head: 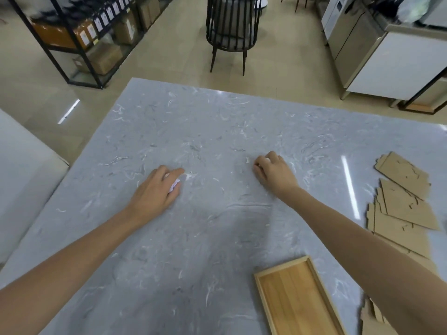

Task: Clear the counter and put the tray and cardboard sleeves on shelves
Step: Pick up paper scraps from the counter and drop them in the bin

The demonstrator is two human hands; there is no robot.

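Both my arms reach out over the grey marbled counter point(217, 131). My left hand point(157, 189) lies knuckles up near the counter's middle, closed on a small white scrap of paper point(174, 186) that peeks out under the fingers. My right hand point(273, 174) is curled with its fingertips on the counter; something small and pale shows at its fingers, too little to name. An empty wooden tray point(294, 298) lies at the near right. Flat brown cardboard sleeves point(401, 204) lie fanned in a loose pile at the right edge, with more cardboard point(372, 317) below my right forearm.
Beyond the counter stand a black metal shelf rack point(79, 39) with boxes and jars at the far left, a dark slatted chair point(232, 32) straight ahead, and steel and white cabinets point(387, 56) at the far right. A white surface point(21, 170) sits to the left.
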